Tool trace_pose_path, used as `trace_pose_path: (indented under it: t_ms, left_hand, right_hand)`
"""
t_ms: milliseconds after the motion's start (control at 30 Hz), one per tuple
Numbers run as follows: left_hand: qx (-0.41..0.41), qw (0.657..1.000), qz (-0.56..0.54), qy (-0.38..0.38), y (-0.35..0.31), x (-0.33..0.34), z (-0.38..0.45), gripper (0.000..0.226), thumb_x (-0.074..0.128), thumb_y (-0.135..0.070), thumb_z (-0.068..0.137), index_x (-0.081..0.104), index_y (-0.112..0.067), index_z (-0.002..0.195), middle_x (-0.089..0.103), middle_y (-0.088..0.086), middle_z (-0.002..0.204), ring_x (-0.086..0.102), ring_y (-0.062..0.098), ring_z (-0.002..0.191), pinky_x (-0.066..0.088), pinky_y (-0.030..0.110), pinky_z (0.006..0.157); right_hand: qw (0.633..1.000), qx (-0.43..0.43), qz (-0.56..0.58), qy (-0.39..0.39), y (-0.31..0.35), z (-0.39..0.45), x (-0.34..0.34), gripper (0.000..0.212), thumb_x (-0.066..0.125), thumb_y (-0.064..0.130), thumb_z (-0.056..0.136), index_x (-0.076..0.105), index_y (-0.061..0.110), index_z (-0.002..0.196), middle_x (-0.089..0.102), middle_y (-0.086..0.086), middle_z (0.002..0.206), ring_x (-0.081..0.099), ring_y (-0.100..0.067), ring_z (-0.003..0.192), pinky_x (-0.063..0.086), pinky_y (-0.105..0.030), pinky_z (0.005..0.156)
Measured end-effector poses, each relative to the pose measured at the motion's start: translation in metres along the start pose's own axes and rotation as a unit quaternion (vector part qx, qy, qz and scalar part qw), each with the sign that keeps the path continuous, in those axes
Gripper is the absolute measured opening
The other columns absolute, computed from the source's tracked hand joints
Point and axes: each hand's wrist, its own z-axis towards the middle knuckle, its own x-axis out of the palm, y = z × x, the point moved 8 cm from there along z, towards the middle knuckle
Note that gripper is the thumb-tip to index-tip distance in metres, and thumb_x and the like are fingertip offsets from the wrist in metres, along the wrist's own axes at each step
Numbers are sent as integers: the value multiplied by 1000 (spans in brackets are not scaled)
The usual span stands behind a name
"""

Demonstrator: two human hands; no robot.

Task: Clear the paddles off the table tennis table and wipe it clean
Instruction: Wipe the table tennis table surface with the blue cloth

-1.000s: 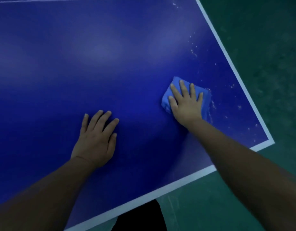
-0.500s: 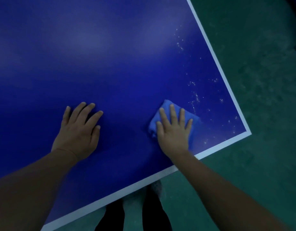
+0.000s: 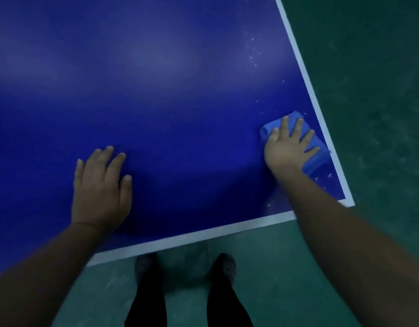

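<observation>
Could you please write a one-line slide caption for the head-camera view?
Right hand presses a blue cloth near the table tennis table corner; left hand rests flat.

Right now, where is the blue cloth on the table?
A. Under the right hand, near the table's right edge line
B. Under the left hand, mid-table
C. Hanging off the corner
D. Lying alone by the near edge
A: the right hand presses flat on the cloth beside the table's white right edge line; the left hand rests on bare table.

left hand [image 3: 101, 187] flat, right hand [image 3: 288, 147] (splayed)
</observation>
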Motion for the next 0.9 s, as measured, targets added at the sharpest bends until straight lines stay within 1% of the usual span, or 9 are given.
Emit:
trace_pose_path:
  t_ms: [133, 233, 300, 400, 533, 633, 733, 800, 900]
  left_hand:
    - [-77, 997, -24, -20, -56, 25, -74, 58, 34, -38, 96, 52, -2, 138, 43, 21, 150, 31, 38, 143, 13, 59, 120]
    - [-84, 996, 11, -17, -74, 43, -97, 61, 34, -40, 95, 51, -1, 140, 40, 22, 152, 27, 39, 146, 8, 60, 121]
    - [-90, 995, 35, -11, -76, 46, -98, 64, 33, -42, 95, 46, -1, 143, 36, 22, 154, 23, 38, 147, 4, 58, 122]
    - [-80, 996, 47, -8, -77, 50, -96, 66, 32, -44, 95, 43, -2, 144, 33, 22, 155, 21, 38, 148, 2, 58, 122]
    - [-75, 996, 55, -15, -77, 50, -96, 66, 31, -45, 96, 43, -2, 144, 34, 23, 154, 22, 39, 148, 4, 60, 121]
    - [-79, 995, 56, -8, -77, 51, -97, 67, 31, -46, 96, 43, -2, 144, 33, 22, 154, 22, 39, 148, 4, 59, 121]
    - [-92, 995, 38, -14, -75, 45, -98, 65, 33, -45, 95, 46, -2, 142, 35, 21, 154, 23, 37, 148, 4, 59, 121]
    - [-94, 995, 4, -42, -81, 36, -99, 60, 38, -41, 92, 51, -2, 135, 42, 20, 149, 30, 37, 145, 6, 58, 121]
    - [-68, 997, -12, -37, -105, 39, -93, 56, 40, -38, 90, 55, -4, 133, 46, 17, 148, 34, 35, 143, 7, 57, 122]
  right_hand:
    - [962, -272, -19, -11, 89, -104, 34, 55, 22, 48, 102, 19, 38, 156, 11, 1, 166, 7, -36, 152, -1, -65, 116]
    - [894, -441, -70, 41, 62, -162, 51, 56, 22, 50, 100, 26, 37, 155, 15, 4, 166, 6, -32, 153, 0, -65, 117]
    - [906, -413, -87, 27, 4, -127, 39, 57, 21, 49, 99, 27, 38, 154, 17, 3, 165, 11, -33, 152, 7, -66, 117]
    - [964, -244, -105, 11, -83, -42, 10, 59, 14, 48, 98, 21, 37, 156, 11, 1, 166, 9, -34, 152, 9, -66, 117]
    - [996, -82, -38, -14, -80, -21, 0, 55, 17, 46, 104, 9, 37, 158, 1, 0, 167, -2, -35, 152, 3, -68, 116]
    - [971, -231, -40, -35, 3, -94, 25, 56, 22, 45, 101, 23, 35, 156, 15, -2, 166, 11, -39, 151, 5, -69, 116]
    - [893, -443, -78, 27, 22, -172, 49, 56, 22, 49, 100, 30, 34, 154, 19, 0, 165, 12, -36, 151, 6, -67, 116]
    - [883, -457, -102, 22, -17, -147, 39, 57, 25, 49, 99, 34, 34, 152, 25, -1, 163, 19, -37, 150, 12, -68, 115]
    - [942, -318, -110, -4, -94, -53, 11, 60, 20, 49, 97, 32, 33, 153, 23, -1, 164, 19, -36, 149, 13, -67, 115]
